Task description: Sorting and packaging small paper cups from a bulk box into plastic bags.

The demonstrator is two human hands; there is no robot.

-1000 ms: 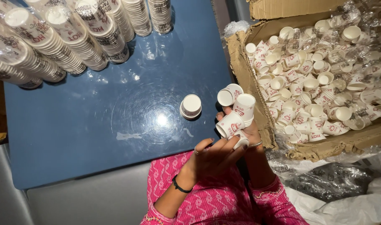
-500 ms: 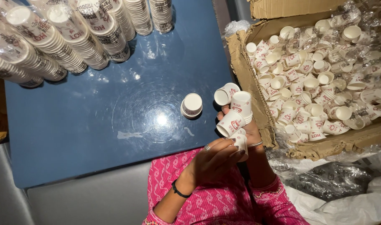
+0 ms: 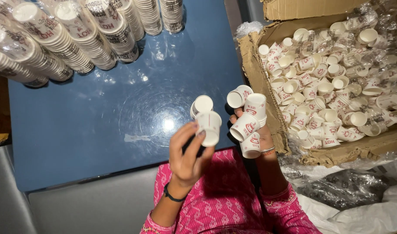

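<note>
My left hand [image 3: 187,154] holds one small white paper cup [image 3: 209,126] with red print, lifted over the blue table [image 3: 90,125]. Just behind it a short stack of the same cups [image 3: 201,105] stands on the table. My right hand [image 3: 258,138] is mostly hidden behind a bunch of several paper cups [image 3: 249,118] that it grips together, close to the cardboard box's torn left wall.
An open cardboard box [image 3: 267,93] at the right is full of loose paper cups. Several long sleeves of stacked cups in clear wrap [image 3: 59,37] lie along the table's far left. Crumpled plastic bags [image 3: 350,190] lie at the lower right. My pink clothing fills the bottom.
My left hand has drawn away from the right-hand bunch to the left and now holds a single cup up near the small stack on the table.
</note>
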